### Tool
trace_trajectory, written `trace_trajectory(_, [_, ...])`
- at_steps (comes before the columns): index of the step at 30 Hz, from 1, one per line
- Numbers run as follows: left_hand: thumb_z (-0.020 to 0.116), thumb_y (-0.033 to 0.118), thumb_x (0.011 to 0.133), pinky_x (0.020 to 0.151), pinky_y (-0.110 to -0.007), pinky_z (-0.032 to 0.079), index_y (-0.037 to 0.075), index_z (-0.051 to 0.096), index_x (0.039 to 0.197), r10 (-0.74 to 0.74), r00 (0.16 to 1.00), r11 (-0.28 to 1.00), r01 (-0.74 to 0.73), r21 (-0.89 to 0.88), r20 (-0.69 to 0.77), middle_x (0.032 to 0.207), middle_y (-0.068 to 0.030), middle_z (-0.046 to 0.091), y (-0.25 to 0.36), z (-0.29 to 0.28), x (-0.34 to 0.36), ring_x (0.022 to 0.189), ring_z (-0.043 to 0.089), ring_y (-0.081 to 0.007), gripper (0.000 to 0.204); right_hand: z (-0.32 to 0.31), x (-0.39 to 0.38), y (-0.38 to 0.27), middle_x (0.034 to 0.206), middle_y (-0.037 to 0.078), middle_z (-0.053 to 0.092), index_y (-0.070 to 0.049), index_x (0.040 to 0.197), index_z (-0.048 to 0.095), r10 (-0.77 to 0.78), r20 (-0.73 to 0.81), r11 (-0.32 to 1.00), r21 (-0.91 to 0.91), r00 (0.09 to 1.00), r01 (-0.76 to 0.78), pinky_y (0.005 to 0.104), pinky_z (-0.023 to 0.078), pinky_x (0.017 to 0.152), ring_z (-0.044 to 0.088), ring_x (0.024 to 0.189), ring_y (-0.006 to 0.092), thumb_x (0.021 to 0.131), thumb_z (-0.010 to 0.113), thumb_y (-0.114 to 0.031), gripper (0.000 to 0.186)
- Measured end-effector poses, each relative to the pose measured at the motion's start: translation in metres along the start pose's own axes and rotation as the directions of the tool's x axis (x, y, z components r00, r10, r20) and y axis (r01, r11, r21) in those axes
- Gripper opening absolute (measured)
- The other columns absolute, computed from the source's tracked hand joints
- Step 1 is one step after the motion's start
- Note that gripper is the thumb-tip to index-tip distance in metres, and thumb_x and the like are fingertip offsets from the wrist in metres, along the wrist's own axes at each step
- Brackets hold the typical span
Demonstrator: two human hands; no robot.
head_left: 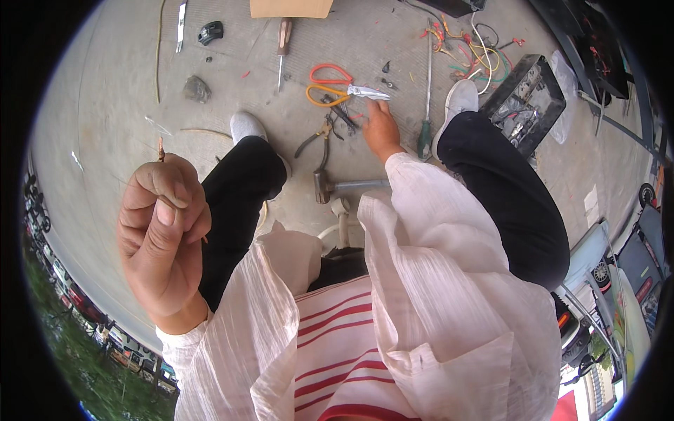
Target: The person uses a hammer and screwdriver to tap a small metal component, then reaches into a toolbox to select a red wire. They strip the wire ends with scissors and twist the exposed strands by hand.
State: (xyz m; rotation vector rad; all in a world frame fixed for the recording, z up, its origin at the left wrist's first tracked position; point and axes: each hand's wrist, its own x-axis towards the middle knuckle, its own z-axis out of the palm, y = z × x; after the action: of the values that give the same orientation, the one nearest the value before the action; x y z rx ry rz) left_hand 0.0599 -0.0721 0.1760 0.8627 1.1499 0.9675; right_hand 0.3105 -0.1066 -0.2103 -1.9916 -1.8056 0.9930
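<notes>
Raised at the left, my left hand (pixel 165 228) is closed, thumb against the bent fingers. It pinches a short copper wire (pixel 161 149) whose bare twisted end sticks up above the knuckles. My right hand (pixel 382 130) reaches down to the floor with its fingers stretched forward and nothing visible in them. The fingertips are at the blades of the scissors (pixel 366 92), which have one red and one orange handle loop; whether they touch is unclear. Left of that hand lie pliers (pixel 324 133) with dark handles and some short black pieces (pixel 342 116).
A hammer (pixel 351 186) lies between my feet. Screwdrivers with brown (pixel 283 38) and green (pixel 425 140) handles lie ahead and right. Coloured wires (pixel 477 49) tangle at the far right, near an open black case (pixel 526 102). A stone (pixel 196 89) sits far left, and a cardboard box (pixel 291 7) stands ahead.
</notes>
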Motion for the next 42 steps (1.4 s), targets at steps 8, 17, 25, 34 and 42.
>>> trace_trajectory(8, [0.062, 0.018, 0.094, 0.052, -0.017, 0.025, 0.002, 0.054, 0.094, -0.025, 0.998, 0.999, 0.026, 0.030, -0.053, 0.085, -0.0015, 0.042, -0.003, 0.002, 0.006, 0.063, 0.032, -0.0039, 0.018, 0.013, 0.064, -0.023, 0.120, 0.020, 0.050, -0.006, 0.115, 0.056, 0.067, 0.164, 0.960, -0.279, 0.984, -0.019, 0.0433, 0.056, 0.078, 0.062, 0.101, 0.0354, 0.089, 0.054, -0.009, 0.026])
trace_trajectory(17, [0.062, 0.019, 0.094, 0.052, -0.017, 0.026, 0.003, 0.054, 0.093, -0.066, 0.997, 0.997, 0.067, 0.039, -0.043, 0.085, -0.0010, 0.043, -0.002, 0.002, 0.006, 0.064, 0.032, -0.0041, 0.018, 0.023, 0.024, -0.016, 0.092, 0.024, 0.067, -0.001, 0.103, 0.047, 0.296, 0.104, 0.947, -0.161, 0.950, -0.277, 0.0454, 0.055, 0.074, 0.068, 0.084, 0.0365, 0.077, 0.071, -0.017, 0.039])
trace_trajectory(25, [0.062, 0.017, 0.094, 0.054, -0.018, 0.027, 0.002, 0.056, 0.095, -0.036, 0.999, 0.997, 0.037, 0.062, -0.014, 0.089, -0.0008, 0.046, 0.005, 0.012, 0.004, 0.064, 0.034, -0.0044, 0.016, 0.019, -0.064, 0.041, 0.094, 0.028, 0.065, 0.005, 0.103, 0.054, 0.523, 0.059, 0.846, 0.080, 0.850, -0.527, 0.0492, 0.050, 0.082, 0.063, 0.093, 0.0446, 0.077, 0.063, -0.021, 0.037])
trace_trajectory(34, [0.063, 0.005, 0.091, 0.065, -0.023, 0.034, -0.001, 0.060, 0.087, -0.202, 0.891, 0.929, 0.043, 0.367, 0.407, 0.089, 0.0003, 0.047, -0.001, 0.028, 0.000, 0.071, 0.040, -0.0084, 0.007, -0.114, -0.033, -0.099, 0.083, 0.003, 0.063, -0.002, 0.113, 0.066, 0.008, 0.281, 0.511, 0.824, 0.960, -0.246, 0.0260, 0.049, 0.066, 0.062, 0.074, 0.0125, 0.092, 0.062, -0.022, 0.029])
trace_trajectory(42, [0.063, 0.007, 0.091, 0.073, -0.024, 0.039, 0.001, 0.060, 0.087, -0.235, 0.773, 0.891, -0.071, 0.448, 0.590, 0.088, 0.0001, 0.047, 0.002, 0.053, -0.007, 0.079, 0.046, -0.0097, 0.008, -0.301, -0.072, -0.224, 0.086, 0.003, 0.065, -0.002, 0.106, 0.066, -0.609, 0.160, 0.703, 0.564, 0.777, 0.434, 0.0263, 0.048, 0.066, 0.058, 0.072, 0.0101, 0.089, 0.064, -0.010, 0.019])
